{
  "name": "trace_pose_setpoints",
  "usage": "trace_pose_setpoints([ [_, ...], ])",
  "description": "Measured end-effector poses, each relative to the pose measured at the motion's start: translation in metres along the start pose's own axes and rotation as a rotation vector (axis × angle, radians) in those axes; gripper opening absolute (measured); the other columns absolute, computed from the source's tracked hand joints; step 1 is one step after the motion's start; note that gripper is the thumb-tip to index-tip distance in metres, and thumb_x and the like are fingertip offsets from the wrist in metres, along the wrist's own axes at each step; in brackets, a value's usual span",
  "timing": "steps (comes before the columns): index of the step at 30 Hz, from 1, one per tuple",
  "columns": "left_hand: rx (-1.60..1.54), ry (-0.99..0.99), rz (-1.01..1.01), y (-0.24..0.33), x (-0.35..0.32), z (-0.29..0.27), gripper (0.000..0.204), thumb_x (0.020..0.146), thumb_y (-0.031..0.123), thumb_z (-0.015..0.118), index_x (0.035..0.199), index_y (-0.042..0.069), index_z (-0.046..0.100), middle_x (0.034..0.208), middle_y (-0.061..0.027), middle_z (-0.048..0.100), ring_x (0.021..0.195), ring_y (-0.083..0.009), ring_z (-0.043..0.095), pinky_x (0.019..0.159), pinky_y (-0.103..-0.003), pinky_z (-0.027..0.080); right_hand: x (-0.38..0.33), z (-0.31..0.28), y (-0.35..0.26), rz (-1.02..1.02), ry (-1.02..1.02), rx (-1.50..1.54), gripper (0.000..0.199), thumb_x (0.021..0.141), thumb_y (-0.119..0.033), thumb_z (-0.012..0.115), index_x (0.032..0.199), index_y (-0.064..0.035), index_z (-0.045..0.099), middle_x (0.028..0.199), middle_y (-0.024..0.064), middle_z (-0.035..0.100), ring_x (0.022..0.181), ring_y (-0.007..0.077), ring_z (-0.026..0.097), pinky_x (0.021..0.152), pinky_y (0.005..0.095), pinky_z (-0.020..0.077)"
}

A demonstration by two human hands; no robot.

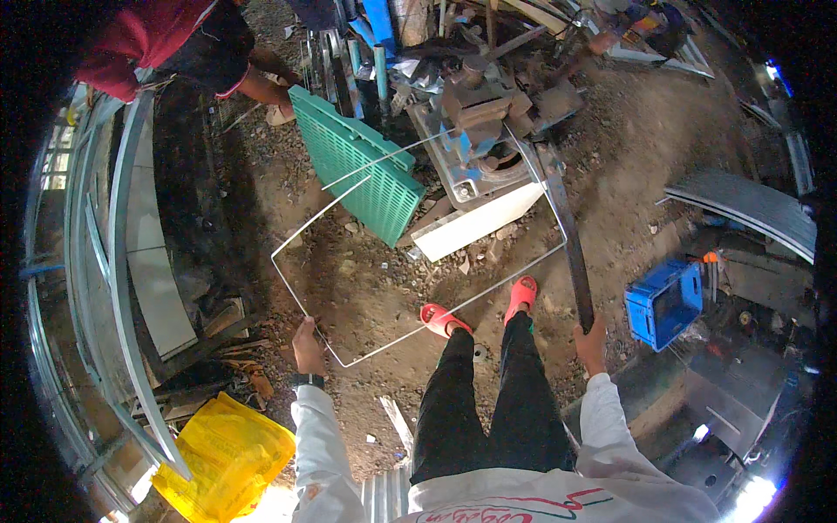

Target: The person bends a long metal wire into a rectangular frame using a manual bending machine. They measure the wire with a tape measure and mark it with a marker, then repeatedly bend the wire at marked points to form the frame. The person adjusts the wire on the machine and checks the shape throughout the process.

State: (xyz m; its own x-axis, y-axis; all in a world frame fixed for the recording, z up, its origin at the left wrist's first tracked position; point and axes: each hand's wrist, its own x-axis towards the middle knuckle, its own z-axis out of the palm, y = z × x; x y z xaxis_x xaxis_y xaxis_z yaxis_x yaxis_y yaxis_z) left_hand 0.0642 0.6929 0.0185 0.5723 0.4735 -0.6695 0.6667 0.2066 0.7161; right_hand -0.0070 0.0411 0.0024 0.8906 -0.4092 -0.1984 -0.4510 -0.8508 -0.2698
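My left hand (307, 344) grips a thin metal rod bent into a large rectangular frame (288, 231), near its lower left corner. The rod runs up to a rusty bending machine (478, 131) on the ground ahead. My right hand (593, 343) holds the end of a long dark lever bar (567, 235) that reaches up to the same machine. I stand in black trousers and red sandals (445, 319) on dirt ground, with the frame over my feet.
A green plastic grate (357, 166) leans left of the machine, a white board (478, 222) lies below it. A blue crate (664, 301) sits at right, a yellow bag (225, 453) at lower left. Another person in red (166, 39) crouches at top left. Curved metal frames (122, 261) line the left.
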Motion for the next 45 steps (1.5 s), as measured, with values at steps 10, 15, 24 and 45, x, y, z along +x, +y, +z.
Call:
trace_pose_setpoints([
  [10, 0.023, 0.060, 0.085, 0.002, -0.003, -0.004, 0.035, 0.102, 0.030, 0.053, 0.107, -0.003, 0.065, 0.092, 0.0002, 0.063, 0.085, -0.0139, 0.054, 0.078, -0.031, 0.043, 0.008, -0.008, -0.006, 0.218, -0.185, 0.180, 0.060, 0.085, -0.029, 0.071, 0.132, 0.0001, 0.049, 0.104, 0.0216, 0.063, 0.095, 0.0385, 0.062, 0.086, 0.0467, 0.0479],
  [15, 0.143, 0.096, 0.226, 0.014, 0.004, -0.009, 0.035, 0.102, 0.030, 0.054, 0.098, -0.003, 0.065, 0.084, 0.0026, 0.060, 0.078, -0.0130, 0.051, 0.072, -0.031, 0.042, -0.009, -0.015, -0.044, 0.360, -0.264, -0.003, 0.074, 0.083, -0.039, 0.070, 0.139, 0.0017, 0.045, 0.113, 0.0237, 0.064, 0.103, 0.0400, 0.063, 0.087, 0.0462, 0.0482],
  [24, 0.154, 0.180, 0.251, 0.050, 0.068, -0.005, 0.041, 0.100, 0.032, 0.058, 0.116, -0.004, 0.066, 0.099, -0.0062, 0.069, 0.090, -0.0157, 0.061, 0.081, -0.032, 0.046, -0.052, 0.007, -0.072, 0.293, -0.159, 0.029, 0.070, 0.083, -0.031, 0.071, 0.133, 0.0092, 0.043, 0.125, 0.0338, 0.055, 0.112, 0.0472, 0.057, 0.098, 0.0504, 0.0443],
  [45, -0.159, 0.069, 0.061, 0.032, 0.033, -0.005, 0.039, 0.102, 0.034, 0.053, 0.120, 0.002, 0.064, 0.089, -0.0021, 0.066, 0.072, -0.0130, 0.057, 0.065, -0.026, 0.046, 0.008, -0.005, 0.029, 0.303, -0.359, 0.034, 0.057, 0.085, -0.026, 0.071, 0.129, 0.0030, 0.050, 0.115, 0.0243, 0.060, 0.102, 0.0373, 0.062, 0.088, 0.0465, 0.0465],
])
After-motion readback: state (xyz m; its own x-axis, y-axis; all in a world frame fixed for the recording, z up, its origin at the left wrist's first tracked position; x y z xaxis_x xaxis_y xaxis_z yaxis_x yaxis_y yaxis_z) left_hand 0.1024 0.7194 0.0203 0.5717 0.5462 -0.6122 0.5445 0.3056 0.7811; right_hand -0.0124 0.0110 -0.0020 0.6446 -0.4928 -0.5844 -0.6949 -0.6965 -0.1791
